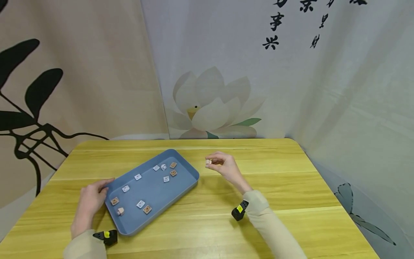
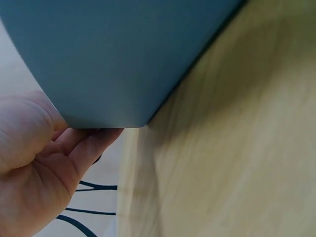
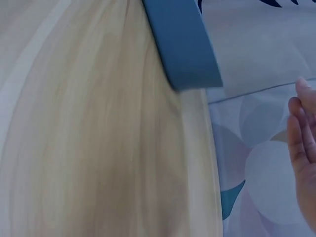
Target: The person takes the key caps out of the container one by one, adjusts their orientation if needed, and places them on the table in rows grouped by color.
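A blue rectangular tray lies at an angle on the table, left of the middle. My left hand grips its left corner; in the left wrist view the fingers curl against the outer side of the tray wall. Held between the thumb and fingers of my right hand is a small whitish block, above the table just beyond the tray's right end. Several similar small blocks lie spread inside the tray, some white-faced, some tan. The right wrist view catches part of the right hand, the block hidden.
Tray and hands are over a yellow wood-grain table. Behind it hangs a pale curtain printed with a lotus and dark characters; dark printed leaves show at the left. Each wrist wears a small black camera.
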A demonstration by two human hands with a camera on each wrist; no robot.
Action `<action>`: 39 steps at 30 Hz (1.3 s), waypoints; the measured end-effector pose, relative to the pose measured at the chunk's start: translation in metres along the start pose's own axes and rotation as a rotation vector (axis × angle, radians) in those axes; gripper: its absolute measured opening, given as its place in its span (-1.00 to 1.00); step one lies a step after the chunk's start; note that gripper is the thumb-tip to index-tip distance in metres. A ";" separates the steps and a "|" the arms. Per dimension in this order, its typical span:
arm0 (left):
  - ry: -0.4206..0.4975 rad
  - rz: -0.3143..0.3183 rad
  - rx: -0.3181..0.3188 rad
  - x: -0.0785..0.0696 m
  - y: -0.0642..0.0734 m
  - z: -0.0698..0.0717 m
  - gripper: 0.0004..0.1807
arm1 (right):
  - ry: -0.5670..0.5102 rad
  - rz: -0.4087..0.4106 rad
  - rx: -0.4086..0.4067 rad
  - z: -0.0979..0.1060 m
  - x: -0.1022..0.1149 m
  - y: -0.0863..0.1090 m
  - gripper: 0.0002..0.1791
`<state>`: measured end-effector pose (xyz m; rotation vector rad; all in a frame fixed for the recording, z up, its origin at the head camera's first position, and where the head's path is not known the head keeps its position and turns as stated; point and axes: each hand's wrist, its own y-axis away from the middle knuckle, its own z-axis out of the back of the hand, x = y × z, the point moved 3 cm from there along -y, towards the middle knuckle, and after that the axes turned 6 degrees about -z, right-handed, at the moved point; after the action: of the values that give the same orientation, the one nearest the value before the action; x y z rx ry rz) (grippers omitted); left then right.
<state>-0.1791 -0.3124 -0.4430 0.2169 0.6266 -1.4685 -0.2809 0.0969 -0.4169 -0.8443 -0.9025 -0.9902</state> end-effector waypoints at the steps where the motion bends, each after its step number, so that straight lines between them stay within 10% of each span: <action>1: 0.004 0.005 0.004 0.000 0.000 0.000 -0.65 | 0.012 0.001 -0.001 0.002 -0.002 0.000 -0.72; 39: 0.054 0.056 0.063 0.001 0.000 0.000 -0.62 | 0.251 -0.224 -0.012 0.020 -0.056 -0.005 -0.75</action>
<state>-0.1789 -0.3134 -0.4441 0.3223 0.6135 -1.4334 -0.3051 0.1309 -0.4592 -0.6197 -0.7859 -1.2667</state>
